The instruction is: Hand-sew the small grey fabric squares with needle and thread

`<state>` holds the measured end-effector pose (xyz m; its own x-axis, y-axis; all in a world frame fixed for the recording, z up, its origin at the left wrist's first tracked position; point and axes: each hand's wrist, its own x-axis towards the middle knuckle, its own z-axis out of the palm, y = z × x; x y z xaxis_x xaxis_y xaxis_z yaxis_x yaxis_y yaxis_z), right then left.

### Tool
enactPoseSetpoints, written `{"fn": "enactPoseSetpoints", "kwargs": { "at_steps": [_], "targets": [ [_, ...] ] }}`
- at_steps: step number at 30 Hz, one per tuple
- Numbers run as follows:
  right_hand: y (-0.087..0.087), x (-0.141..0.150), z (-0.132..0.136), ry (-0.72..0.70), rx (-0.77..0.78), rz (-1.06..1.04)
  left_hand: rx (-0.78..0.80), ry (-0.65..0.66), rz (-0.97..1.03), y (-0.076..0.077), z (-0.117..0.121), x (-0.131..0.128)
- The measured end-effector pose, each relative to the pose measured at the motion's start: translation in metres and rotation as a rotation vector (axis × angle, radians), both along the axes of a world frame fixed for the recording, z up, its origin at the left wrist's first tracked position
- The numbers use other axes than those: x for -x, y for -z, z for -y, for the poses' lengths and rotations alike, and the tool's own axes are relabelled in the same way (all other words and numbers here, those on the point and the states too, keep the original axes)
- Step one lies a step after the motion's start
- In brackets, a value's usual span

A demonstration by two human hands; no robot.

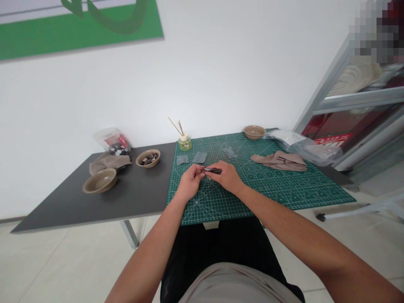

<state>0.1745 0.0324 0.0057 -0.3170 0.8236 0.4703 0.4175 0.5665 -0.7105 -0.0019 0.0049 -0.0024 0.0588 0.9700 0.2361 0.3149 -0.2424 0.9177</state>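
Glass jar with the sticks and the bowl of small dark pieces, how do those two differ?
The glass jar is see-through, while the bowl is opaque brown. Thin sticks rise from the jar's narrow top; the bowl is wide, low and open, holding small, mostly dark pieces. The jar stands on the green mat, the bowl on the dark tabletop. Both stand upright.
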Motion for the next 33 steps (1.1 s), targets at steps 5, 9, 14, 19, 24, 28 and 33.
{"fn": "enactPoseSetpoints", "kwargs": {
  "at_steps": [5,9,14,19,24,28,33],
  "targets": [
    [-0.0012,-0.0005,0.0016,0.065,-0.011,0.007,-0.002,0.005,0.002,-0.0010,0.0000,-0.0006],
    [-0.0019,-0.0009,0.0023,0.033,-0.038,-0.017,0.003,0.006,0.030,-0.0054,0.0011,-0.0019],
    [-0.0003,-0.0008,-0.0008,-0.050,-0.056,-0.034,0.003,-0.002,0.040,-0.0064,0.0013,-0.0028],
    [-0.0003,-0.0011,-0.0008,-0.020,-0.070,-0.031,0.021,0.015,0.059,-0.0038,-0.0003,-0.0029],
    [0.0006,-0.0013,-0.0013,-0.028,-0.052,-0.026,-0.003,0.007,0.088,0.0004,-0.0029,-0.0015],
    [0.0010,-0.0011,-0.0023,-0.036,-0.052,-0.006,0.016,0.010,0.118,0.0002,-0.0029,-0.0024],
    [0.0006,-0.0017,-0.0020,0.008,-0.047,-0.032,0.023,0.011,0.163,-0.0034,-0.0021,-0.0032]
  ]
}}
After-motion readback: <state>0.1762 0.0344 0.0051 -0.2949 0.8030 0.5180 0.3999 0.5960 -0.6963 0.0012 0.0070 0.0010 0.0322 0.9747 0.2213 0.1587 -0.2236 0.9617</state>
